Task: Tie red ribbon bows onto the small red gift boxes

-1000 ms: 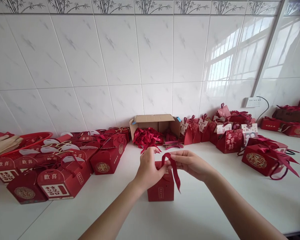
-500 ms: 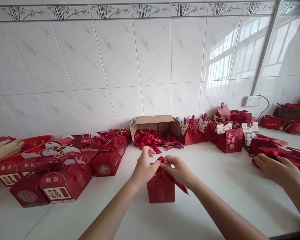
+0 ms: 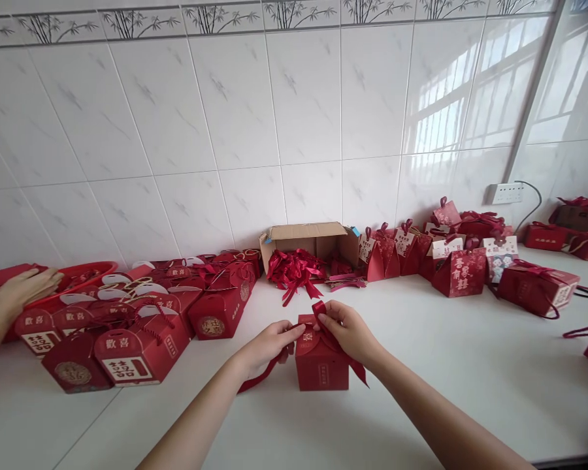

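Observation:
A small red box (image 3: 322, 369) stands upright on the white table in front of me, with a dark red ribbon (image 3: 357, 373) at its top. My right hand (image 3: 343, 328) pinches a loop of the ribbon above the box lid. At the box's left side, my left hand (image 3: 269, 346) has its fingers closed on another length of the ribbon, which trails down toward the table. The knot area is partly hidden by my fingers.
An open cardboard box (image 3: 306, 231) of red ribbons stands by the wall. Many red gift boxes (image 3: 142, 352) fill the left side; several red bags (image 3: 460, 273) stand at the right. At far left, another person's hands (image 3: 27, 287) are by a red basin (image 3: 100, 268).
My left hand has moved left and down from the box top, drawing ribbon with it. At the right, another person's hands have left the view. The view has shifted slightly.

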`<state>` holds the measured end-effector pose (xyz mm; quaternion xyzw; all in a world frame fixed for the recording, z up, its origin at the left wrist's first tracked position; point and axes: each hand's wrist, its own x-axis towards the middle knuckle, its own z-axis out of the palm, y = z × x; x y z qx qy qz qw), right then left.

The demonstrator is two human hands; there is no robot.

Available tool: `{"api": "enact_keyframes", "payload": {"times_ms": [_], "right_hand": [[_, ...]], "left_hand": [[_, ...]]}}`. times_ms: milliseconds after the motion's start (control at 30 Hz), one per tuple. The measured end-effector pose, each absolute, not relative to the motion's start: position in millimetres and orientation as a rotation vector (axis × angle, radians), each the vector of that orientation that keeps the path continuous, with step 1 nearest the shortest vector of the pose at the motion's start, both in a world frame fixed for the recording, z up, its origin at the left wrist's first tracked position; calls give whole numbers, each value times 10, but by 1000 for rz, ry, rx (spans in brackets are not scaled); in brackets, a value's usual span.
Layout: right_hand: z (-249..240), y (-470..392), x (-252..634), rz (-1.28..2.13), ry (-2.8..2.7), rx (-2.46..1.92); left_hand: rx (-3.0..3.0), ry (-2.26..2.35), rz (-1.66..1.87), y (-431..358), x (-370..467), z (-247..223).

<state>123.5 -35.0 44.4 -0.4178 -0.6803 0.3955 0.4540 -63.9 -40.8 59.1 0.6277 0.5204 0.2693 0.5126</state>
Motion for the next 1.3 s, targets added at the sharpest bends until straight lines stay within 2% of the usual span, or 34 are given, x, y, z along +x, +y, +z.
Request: {"api": "enact_keyframes", "payload": {"times_ms": [300,600,733,967,1133,1300], "right_hand": [[553,-343,1123,881,-1635,-1311],[621,-385,1259,977,-1853,-1071],[567,-408,1282,1072,-1786,-1006],[484,-370,1202,1193,-1617,-957],[476,-364,1240,1225,-1623,-932],[451,-377,1220,1193,-1571,-954]], "left_hand": [[2236,1511,859,-577,-723,1070],[2437,1229,832,-530,-327,1436],[2322,1277,678,-220,-202,1441],[1958,1620,994,43,-361,1385],[1882,1331,781,-318,-491,1106],[1802,1256,1024,-419,-433,852]]}}
